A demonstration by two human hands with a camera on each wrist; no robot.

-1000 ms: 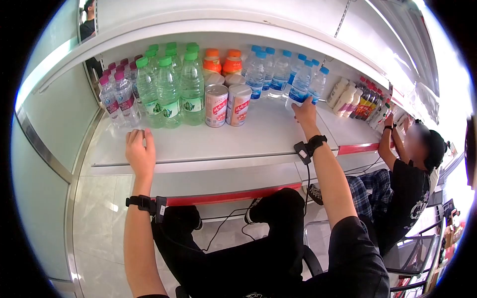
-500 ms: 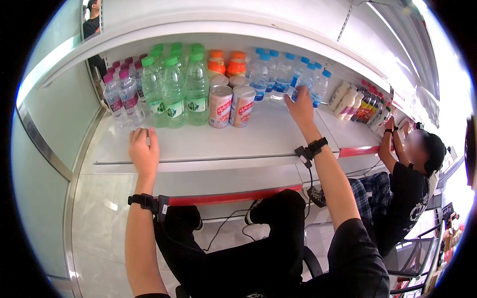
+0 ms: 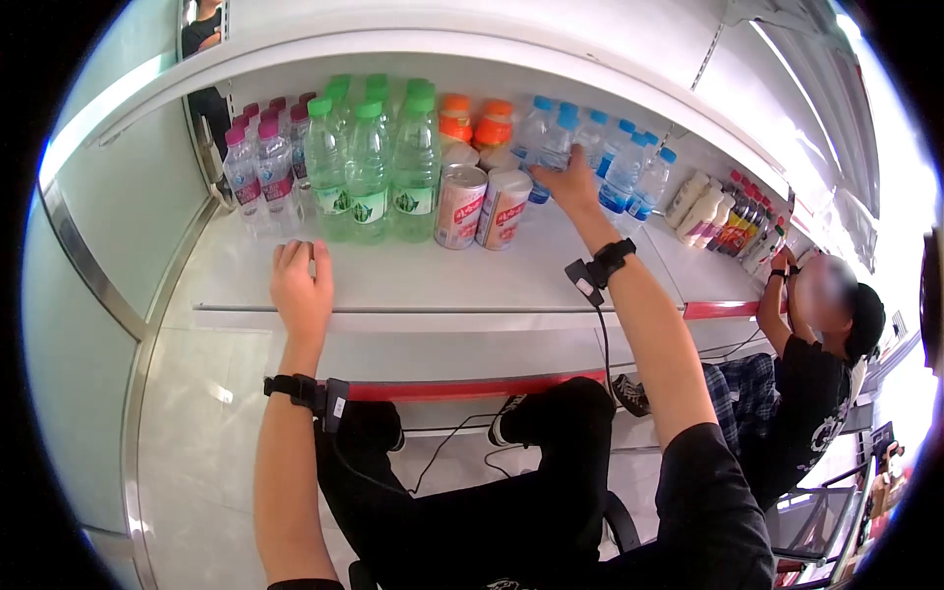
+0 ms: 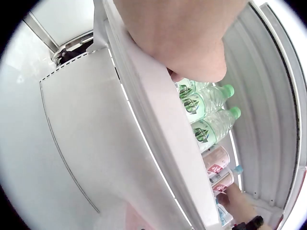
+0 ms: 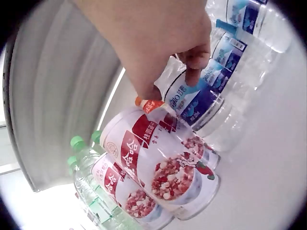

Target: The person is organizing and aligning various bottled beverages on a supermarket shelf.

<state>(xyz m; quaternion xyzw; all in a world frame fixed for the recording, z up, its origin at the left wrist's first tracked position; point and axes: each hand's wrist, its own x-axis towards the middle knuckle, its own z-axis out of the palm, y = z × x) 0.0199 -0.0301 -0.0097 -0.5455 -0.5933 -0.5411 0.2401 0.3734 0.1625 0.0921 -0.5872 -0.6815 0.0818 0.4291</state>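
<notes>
My right hand [image 3: 575,185] grips a blue-capped water bottle [image 5: 194,106] with thumb and fingers around its blue label, as the right wrist view shows. Right beside that bottle stand pink-and-white printed cans [image 5: 165,160]. Other blue-capped bottles [image 3: 624,177] stand to the right of this hand, towards the back. My left hand [image 3: 303,285] holds nothing and lies at the shelf's front edge, its fingers loosely bent. Closest to it are green-capped bottles [image 3: 368,177] and purple-capped bottles [image 3: 276,172].
The white shelf [image 3: 393,285] has another shelf board [image 3: 413,47] above it. Orange-capped bottles [image 3: 494,123] stand behind the cans. White bottles [image 3: 701,211] and dark drinks fill the section to the right, where another person [image 3: 806,393] sits. A glass panel [image 3: 128,226] borders the left.
My right hand has left the rightmost blue-capped bottles and moved left to one beside the cans. My left hand stays at the shelf edge. The head view has shifted slightly.
</notes>
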